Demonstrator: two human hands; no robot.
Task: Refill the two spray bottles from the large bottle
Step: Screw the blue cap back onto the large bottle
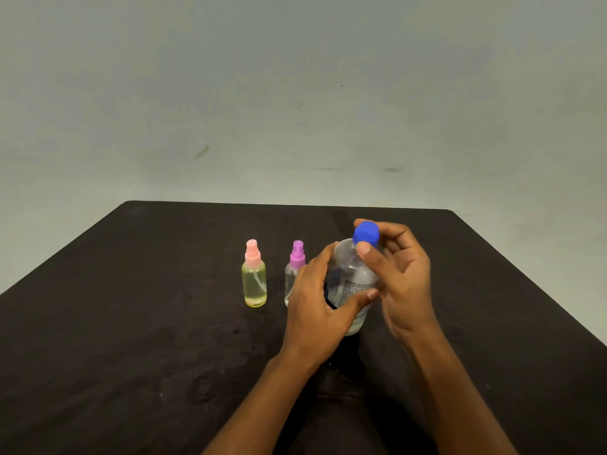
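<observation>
From my feed, a plain pale grey-green wall [295, 93] fills the upper half. Below it is the bench [131, 323], covered in a dark brown-black cloth.

Near the middle of the bench, a little towards its right edge, both hands are on the large clear plastic bottle with a printed label [353, 280], which leans slightly. I cannot tell whether its base rests on the bench. The left hand [315, 300] grips the bottle's body, with its fingers [328, 254] curled round the far side and the thumb across the label. The right hand [404, 284] is at the neck, and its fingers and thumb pinch the round blue plastic cap [366, 236], which sits on the bottle's mouth.

Just left of the large bottle, towards the bench's far edge, stands a small clear spray bottle with a purple nozzle [295, 261], upright and partly hidden behind the left hand. Near it, further left, a small yellow-tinted spray bottle with a pink nozzle [254, 280] also stands upright, clear of both hands.
</observation>
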